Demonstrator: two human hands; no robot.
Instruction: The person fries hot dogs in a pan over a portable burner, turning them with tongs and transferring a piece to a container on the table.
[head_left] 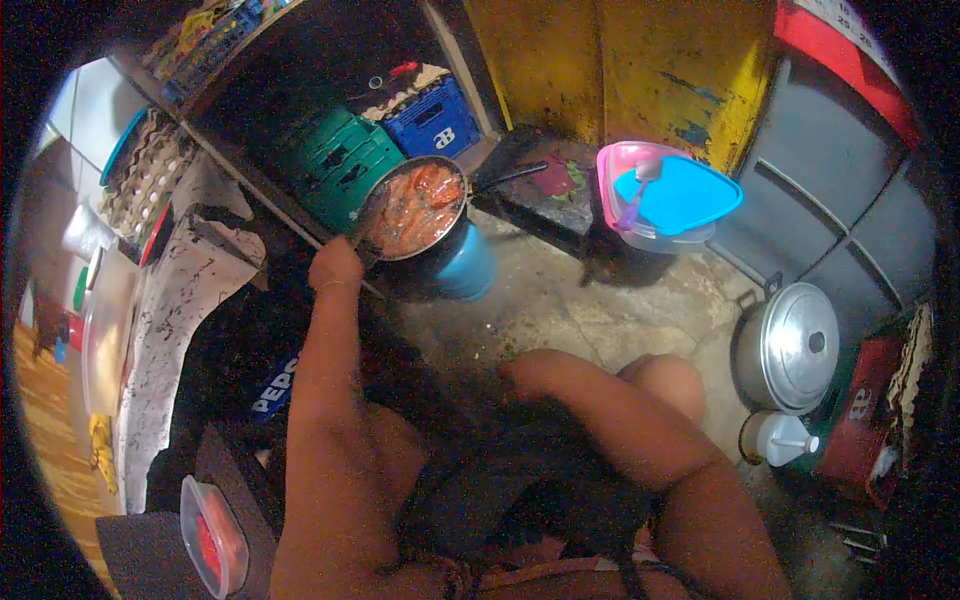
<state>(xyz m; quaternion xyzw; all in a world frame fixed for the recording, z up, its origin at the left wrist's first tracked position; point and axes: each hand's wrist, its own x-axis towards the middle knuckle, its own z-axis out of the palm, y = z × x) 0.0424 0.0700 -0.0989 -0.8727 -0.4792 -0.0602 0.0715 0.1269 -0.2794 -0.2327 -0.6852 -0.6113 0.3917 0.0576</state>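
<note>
A pan [418, 210] of reddish-orange pieces in bubbling liquid sits above a blue cylinder [466, 265]. Its long dark handle [512, 177] points right. At the pan's lower left edge, my left hand [335, 263] is closed in a fist. Something thin and dark seems to run from it toward the food, too unclear to name. My right hand [522, 377] hangs low in front of my bent knee [668, 388], away from the pan. Its fingers are dark and smeared, so their pose is unclear.
Behind the pan stand a green crate [350, 150] and a blue crate [435, 118]. Pink and blue plastic containers [690, 195] with a spoon [637, 195] are at the right. A lidded metal pot [795, 348] stands farther right. A clear tub [213, 535] lies lower left.
</note>
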